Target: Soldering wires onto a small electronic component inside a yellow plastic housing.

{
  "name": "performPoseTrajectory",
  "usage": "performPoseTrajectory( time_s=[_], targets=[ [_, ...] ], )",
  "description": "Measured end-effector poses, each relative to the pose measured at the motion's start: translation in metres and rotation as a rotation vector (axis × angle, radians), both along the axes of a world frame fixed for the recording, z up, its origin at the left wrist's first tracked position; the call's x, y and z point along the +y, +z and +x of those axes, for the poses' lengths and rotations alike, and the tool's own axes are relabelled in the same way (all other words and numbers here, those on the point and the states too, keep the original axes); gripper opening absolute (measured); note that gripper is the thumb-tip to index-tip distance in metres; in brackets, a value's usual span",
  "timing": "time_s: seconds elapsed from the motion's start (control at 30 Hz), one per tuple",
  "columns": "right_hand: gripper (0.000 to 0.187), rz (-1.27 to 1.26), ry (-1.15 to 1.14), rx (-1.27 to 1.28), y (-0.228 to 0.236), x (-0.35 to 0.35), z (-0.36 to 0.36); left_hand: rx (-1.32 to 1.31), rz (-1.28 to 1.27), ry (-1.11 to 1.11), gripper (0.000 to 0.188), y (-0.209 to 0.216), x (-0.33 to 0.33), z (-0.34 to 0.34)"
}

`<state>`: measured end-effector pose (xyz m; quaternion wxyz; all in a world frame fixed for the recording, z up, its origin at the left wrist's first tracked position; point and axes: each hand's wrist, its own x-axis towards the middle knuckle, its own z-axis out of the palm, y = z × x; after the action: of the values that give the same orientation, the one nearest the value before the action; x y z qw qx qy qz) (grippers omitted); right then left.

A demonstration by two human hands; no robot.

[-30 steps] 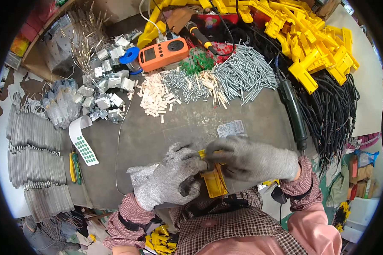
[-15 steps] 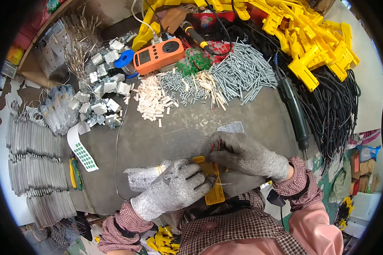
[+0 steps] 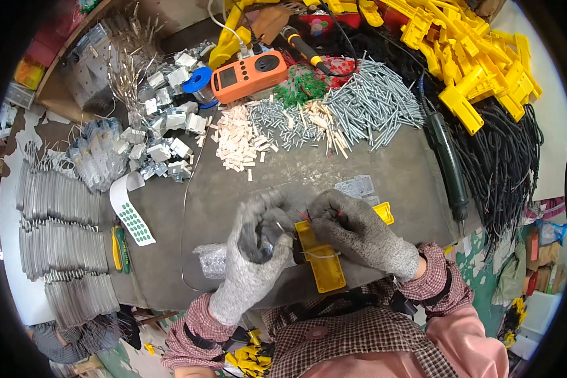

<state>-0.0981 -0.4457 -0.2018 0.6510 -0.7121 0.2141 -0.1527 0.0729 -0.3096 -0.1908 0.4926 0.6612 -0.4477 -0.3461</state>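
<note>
Both my hands wear grey knit gloves with darker palms. My right hand [image 3: 366, 234] pinches a thin red wire [image 3: 305, 216] over the long yellow plastic housing [image 3: 322, 269]. My left hand [image 3: 253, 249] is raised left of the housing, its fingers curled and partly smeared by motion. A small whitish strip [image 3: 280, 225] shows at its fingertips, too small to name. The open housing lies on the table in front of me, with a pale wire [image 3: 321, 255] across it. Another yellow plastic part [image 3: 383, 213] sticks out behind my right hand. A clear plastic-wrapped bundle [image 3: 211, 259] lies beside my left wrist.
Screws [image 3: 375, 104] and small pale pieces [image 3: 236, 142] are heaped beyond my hands, by an orange meter [image 3: 249, 77]. Right are an electric screwdriver [image 3: 447, 167], black cables [image 3: 501, 151] and yellow parts [image 3: 466, 69]. Left are clear strips [image 3: 60, 249], a sticker sheet [image 3: 132, 217] and pliers [image 3: 120, 249].
My left hand has lifted off the yellow housing, up and leftward, and turned its palm side into view. My right hand remains near the housing's top. The whole view has shifted slightly.
</note>
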Motion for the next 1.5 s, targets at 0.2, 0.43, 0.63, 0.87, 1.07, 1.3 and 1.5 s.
performPoseTrajectory(
  time_s=[0.2, 0.43, 0.63, 0.87, 1.07, 1.3, 1.5],
  targets=[
    [0.015, -0.046, -0.019, 0.074, 0.000, 0.006, 0.005, 0.120, -0.038, 0.067, 0.057, -0.002, -0.006, -0.002],
    [0.017, -0.130, -0.116, -0.012, 0.004, 0.015, 0.012, 0.253, 0.002, 0.104, 0.064, 0.010, -0.010, -0.006],
    [0.014, -0.215, 0.014, 0.125, 0.012, 0.005, 0.009, 0.234, 0.007, 0.118, 0.061, 0.001, -0.010, -0.002],
    [0.015, 0.428, -0.081, 0.075, 0.016, -0.006, 0.010, 0.436, 0.029, 0.132, 0.060, -0.001, -0.008, 0.006],
    [0.016, 0.264, 0.036, 0.255, 0.026, -0.004, 0.015, 0.363, 0.012, 0.122, 0.060, -0.001, -0.011, 0.005],
    [0.016, -0.219, 0.064, 0.268, 0.021, -0.003, 0.015, 0.395, 0.026, 0.141, 0.057, 0.000, -0.011, 0.005],
    [0.014, -0.245, -0.047, 0.079, 0.001, 0.000, 0.016, 0.383, -0.033, 0.090, 0.056, -0.006, -0.008, 0.005]
  ],
)
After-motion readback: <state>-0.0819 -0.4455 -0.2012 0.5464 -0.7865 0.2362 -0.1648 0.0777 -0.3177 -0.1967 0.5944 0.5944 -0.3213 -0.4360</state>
